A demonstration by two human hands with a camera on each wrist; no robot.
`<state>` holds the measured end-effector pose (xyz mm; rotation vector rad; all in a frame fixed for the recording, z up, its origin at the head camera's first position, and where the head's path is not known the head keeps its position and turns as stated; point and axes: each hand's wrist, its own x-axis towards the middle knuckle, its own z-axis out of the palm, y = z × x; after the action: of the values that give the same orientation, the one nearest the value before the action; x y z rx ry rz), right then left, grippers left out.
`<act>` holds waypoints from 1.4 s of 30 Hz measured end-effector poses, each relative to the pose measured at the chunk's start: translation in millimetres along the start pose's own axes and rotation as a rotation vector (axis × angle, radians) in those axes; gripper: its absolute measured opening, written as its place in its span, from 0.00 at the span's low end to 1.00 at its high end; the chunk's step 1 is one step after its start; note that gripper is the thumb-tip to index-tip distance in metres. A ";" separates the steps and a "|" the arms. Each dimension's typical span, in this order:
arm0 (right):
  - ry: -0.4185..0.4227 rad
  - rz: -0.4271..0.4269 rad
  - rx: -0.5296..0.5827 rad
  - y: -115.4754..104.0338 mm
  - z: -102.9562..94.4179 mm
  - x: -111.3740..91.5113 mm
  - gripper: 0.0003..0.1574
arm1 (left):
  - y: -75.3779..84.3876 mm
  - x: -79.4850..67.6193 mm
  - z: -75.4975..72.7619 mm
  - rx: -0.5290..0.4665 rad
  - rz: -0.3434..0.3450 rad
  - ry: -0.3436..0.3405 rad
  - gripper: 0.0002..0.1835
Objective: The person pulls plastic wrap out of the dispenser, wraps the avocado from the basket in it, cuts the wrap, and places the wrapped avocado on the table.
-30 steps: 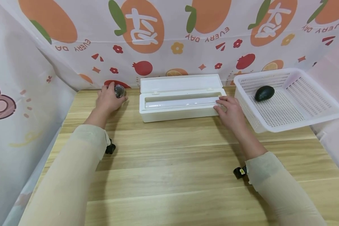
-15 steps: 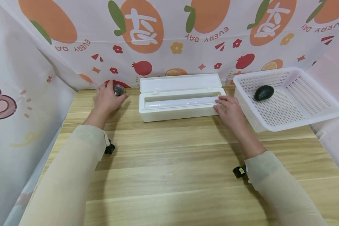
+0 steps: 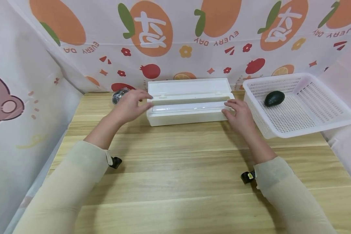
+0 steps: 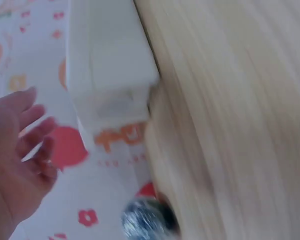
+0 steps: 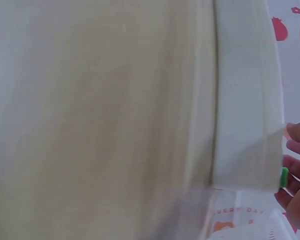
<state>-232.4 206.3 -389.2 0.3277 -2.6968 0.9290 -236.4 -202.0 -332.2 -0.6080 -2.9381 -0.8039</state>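
A long white cling film box (image 3: 190,117) stands at the back of the table with its lid (image 3: 190,85) raised; a roll of cling film (image 3: 190,107) lies inside. My left hand (image 3: 131,105) reaches to the left end of the box, thumb and fingers apart and nothing between them. Behind that hand sits a dark round thing wrapped in clear film (image 3: 119,95), partly hidden. At the box's right end rests my right hand (image 3: 240,115), fingertips at the rim, close to a small green piece (image 5: 284,177) in the right wrist view.
To the right stands a white perforated plastic basket (image 3: 318,128) with a dark green avocado (image 3: 274,98) in it. A fruit-printed cloth (image 3: 187,61) hangs right behind the box. The wooden table (image 3: 175,175) stretches out in front.
My left hand has let go of the dark film-wrapped thing and moved right to the box's left end. My right hand has stayed at the box's right end.
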 end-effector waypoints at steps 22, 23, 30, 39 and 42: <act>-0.250 0.030 -0.149 -5.5 -15.8 26.9 0.19 | 13.7 2.9 33.8 0.013 -0.018 -0.112 0.13; -0.252 0.036 -0.151 -5.3 -15.7 27.2 0.19 | 14.3 3.4 34.5 0.000 -0.026 -0.108 0.13; -0.268 0.072 -0.149 -4.7 -15.0 29.4 0.19 | 16.7 5.1 37.4 -0.050 -0.067 -0.078 0.11; -0.223 0.059 -0.122 -4.0 -12.5 31.1 0.14 | 20.3 10.6 41.0 0.006 -0.038 -0.039 0.11; -0.207 0.045 -0.120 -2.7 -10.8 32.0 0.14 | 22.4 11.6 41.7 -0.010 -0.056 -0.056 0.14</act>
<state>-259.7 207.0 -369.1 0.3579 -2.9450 0.7789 -235.7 -159.4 -355.9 -0.5602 -3.0158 -0.8208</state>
